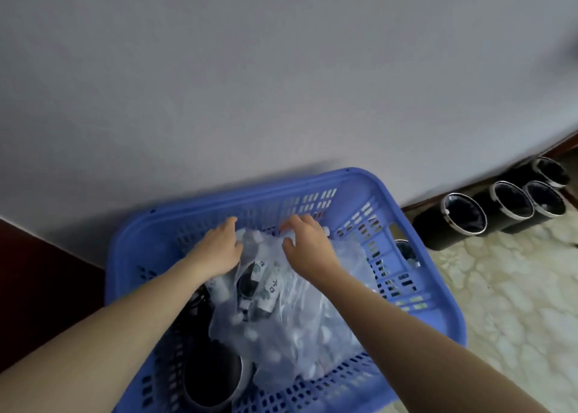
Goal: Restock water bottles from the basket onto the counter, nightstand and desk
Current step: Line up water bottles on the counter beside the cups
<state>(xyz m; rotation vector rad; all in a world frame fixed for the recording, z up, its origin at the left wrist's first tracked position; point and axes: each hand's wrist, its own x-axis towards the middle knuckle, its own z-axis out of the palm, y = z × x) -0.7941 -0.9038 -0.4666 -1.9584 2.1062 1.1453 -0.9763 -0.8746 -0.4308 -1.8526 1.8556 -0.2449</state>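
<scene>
1. Your left grip (219, 250) lay on the clear bag (281, 312) inside the blue basket (416, 306). Its fingers were hidden against the plastic, so I cannot tell whether they pinched it.
2. Your right grip (308, 244), just beside the left, had its fingers curled over the top of the bag, clamped on the plastic.
3. The water bottles (325, 331) sat below both grips, wrapped in that bag, and only blurred white caps showed.
4. A dark round tub (212, 378) lay in the basket nearer you than the left grip, touching the bag.
5. Just beyond both grips, the basket's far rim met the grey wall (281, 84).
6. Well to the right of the right grip, black bins (463, 222) with silver rims stood on the floor (516, 319) along the wall.
</scene>
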